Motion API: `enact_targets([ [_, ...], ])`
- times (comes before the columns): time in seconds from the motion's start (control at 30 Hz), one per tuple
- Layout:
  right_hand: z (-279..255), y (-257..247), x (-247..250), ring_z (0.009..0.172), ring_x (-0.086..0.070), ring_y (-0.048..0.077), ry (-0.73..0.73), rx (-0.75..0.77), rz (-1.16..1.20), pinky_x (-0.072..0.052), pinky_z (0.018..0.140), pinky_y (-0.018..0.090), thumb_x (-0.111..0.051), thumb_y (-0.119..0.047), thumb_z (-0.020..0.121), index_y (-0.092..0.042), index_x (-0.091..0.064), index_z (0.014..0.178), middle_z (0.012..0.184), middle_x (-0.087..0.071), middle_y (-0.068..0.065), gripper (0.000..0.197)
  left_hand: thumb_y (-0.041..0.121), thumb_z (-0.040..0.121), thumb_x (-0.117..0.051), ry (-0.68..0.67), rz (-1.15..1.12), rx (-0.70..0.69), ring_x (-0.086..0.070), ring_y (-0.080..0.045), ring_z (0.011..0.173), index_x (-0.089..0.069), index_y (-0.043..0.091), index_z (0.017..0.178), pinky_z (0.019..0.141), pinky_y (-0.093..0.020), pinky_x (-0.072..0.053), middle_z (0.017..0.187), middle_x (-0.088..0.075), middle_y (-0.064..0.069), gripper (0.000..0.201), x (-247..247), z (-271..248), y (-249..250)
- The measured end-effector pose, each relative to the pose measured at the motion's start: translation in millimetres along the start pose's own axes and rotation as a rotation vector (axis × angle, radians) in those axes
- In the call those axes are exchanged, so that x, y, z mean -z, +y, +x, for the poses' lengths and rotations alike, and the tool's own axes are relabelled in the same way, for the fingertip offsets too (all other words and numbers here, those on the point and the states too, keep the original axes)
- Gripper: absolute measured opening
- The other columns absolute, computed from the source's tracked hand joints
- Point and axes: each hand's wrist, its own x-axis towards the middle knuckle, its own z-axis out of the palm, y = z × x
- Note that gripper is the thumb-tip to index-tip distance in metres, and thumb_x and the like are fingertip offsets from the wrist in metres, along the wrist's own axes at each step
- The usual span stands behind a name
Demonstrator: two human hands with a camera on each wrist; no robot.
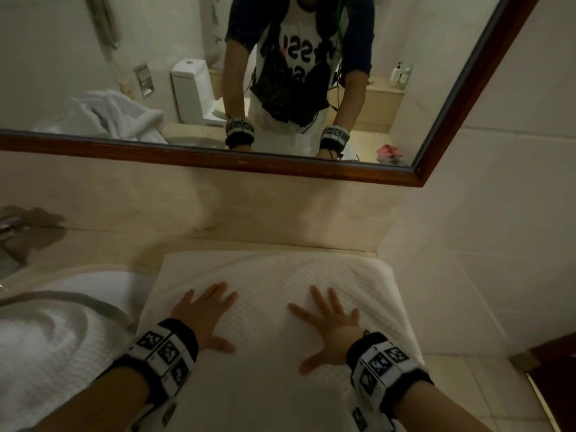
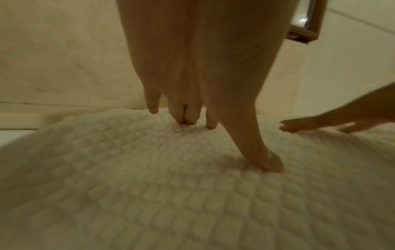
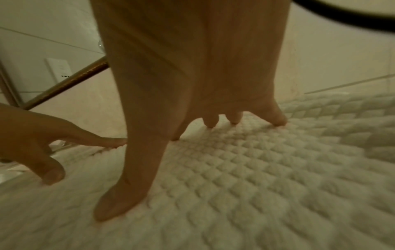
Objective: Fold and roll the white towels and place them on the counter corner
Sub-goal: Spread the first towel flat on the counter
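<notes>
A white waffle-weave towel [image 1: 265, 307] lies flat, folded into a broad rectangle, on the beige counter [image 1: 218, 241] against the right wall. My left hand [image 1: 205, 313] presses on the towel's left half with fingers spread and straight. My right hand [image 1: 330, 319] lies flat on its right half, fingers splayed. The left wrist view has the left hand's fingers [image 2: 192, 118] pushing into the towel [image 2: 149, 194], and the right hand [image 2: 316, 125] enters from the right. The right wrist view shows my right hand's fingers [image 3: 211, 121] on the towel [image 3: 256, 186], with the left hand [image 3: 42, 143] at the left.
A second white towel [image 1: 46, 347] lies bunched over the sink area at the lower left. A wood-framed mirror [image 1: 280, 165] hangs above the counter and reflects a person, a toilet and a heap of towels. A tiled wall [image 1: 483, 244] closes the right side.
</notes>
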Motion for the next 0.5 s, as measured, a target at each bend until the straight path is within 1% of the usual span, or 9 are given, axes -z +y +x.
enact_targets([
  [0.03,0,-1,1,0.137,0.035,0.029,0.016,-0.003,-0.017,0.011,0.106,0.070,-0.069,-0.060,0.069,-0.054,0.012,0.140,0.150,0.037,-0.005,0.108,0.082,0.072,-0.033,0.026,0.013,-0.005,0.014,-0.015,0.146,0.013,0.028,0.148,0.117,-0.043,0.005,0.157,0.019,0.002,0.103,2,1,-6],
  [0.07,1,-2,2,0.136,0.036,0.029,0.050,-0.001,-0.033,0.013,0.104,0.070,-0.068,-0.062,0.068,-0.055,0.015,0.139,0.149,0.038,-0.006,0.110,0.091,0.064,-0.017,0.077,0.034,-0.010,0.015,-0.015,0.145,0.015,0.033,0.146,0.117,-0.043,0.006,0.156,0.020,0.003,0.106,2,2,-14],
  [0.1,2,-1,2,0.135,0.038,0.028,0.091,0.003,-0.048,0.015,0.102,0.071,-0.068,-0.065,0.066,-0.056,0.017,0.137,0.148,0.040,-0.007,0.111,0.097,0.048,0.003,0.138,0.054,-0.014,0.017,-0.016,0.145,0.023,0.038,0.141,0.117,-0.045,0.007,0.155,0.025,0.004,0.112,3,3,-20],
  [0.13,4,-2,2,0.134,0.040,0.027,0.125,0.005,-0.057,0.015,0.101,0.072,-0.067,-0.068,0.064,-0.057,0.020,0.136,0.147,0.041,-0.008,0.113,0.095,0.035,0.019,0.192,0.066,-0.010,0.021,-0.017,0.143,0.033,0.044,0.133,0.116,-0.047,0.008,0.150,0.032,0.003,0.112,3,2,-25],
  [0.17,7,-2,3,0.134,0.040,0.027,0.143,-0.001,-0.061,0.015,0.101,0.072,-0.066,-0.070,0.063,-0.057,0.021,0.135,0.146,0.042,-0.008,0.114,0.092,0.030,0.026,0.244,0.064,-0.010,0.027,-0.017,0.140,0.042,0.048,0.124,0.115,-0.049,0.009,0.144,0.039,0.002,0.105,3,2,-26],
  [0.27,18,-4,1,0.136,0.037,0.030,0.109,-0.034,-0.075,0.013,0.102,0.074,-0.060,-0.076,0.062,-0.056,0.023,0.135,0.148,0.041,-0.006,0.112,0.088,0.037,0.032,0.322,-0.020,-0.039,0.032,-0.016,0.134,0.053,0.054,0.109,0.111,-0.045,0.018,0.140,0.042,0.000,0.082,0,7,-20],
  [0.33,23,-6,-2,0.137,0.036,0.031,0.087,-0.050,-0.090,0.012,0.101,0.074,-0.056,-0.079,0.063,-0.054,0.022,0.136,0.148,0.040,-0.005,0.110,0.086,0.039,0.035,0.343,-0.056,-0.019,0.027,-0.018,0.141,0.046,0.054,0.117,0.110,-0.044,0.020,0.140,0.041,0.002,0.085,-10,14,-20],
  [0.43,23,-7,-5,0.137,0.035,0.031,0.088,-0.057,-0.098,0.010,0.102,0.074,-0.055,-0.079,0.065,-0.055,0.020,0.137,0.149,0.039,-0.005,0.107,0.083,0.035,0.039,0.374,-0.132,0.124,0.018,-0.020,0.145,0.036,0.047,0.127,0.115,-0.051,0.007,0.145,0.037,0.000,0.099,-32,14,-32],
  [0.5,23,-8,-5,0.137,0.034,0.031,0.086,-0.061,-0.099,0.009,0.102,0.074,-0.055,-0.078,0.065,-0.055,0.020,0.137,0.149,0.039,-0.004,0.107,0.084,0.041,0.036,0.421,-0.195,0.216,0.008,-0.024,0.147,0.039,0.053,0.125,0.115,-0.053,-0.001,0.155,0.022,-0.007,0.089,-45,5,-43],
])
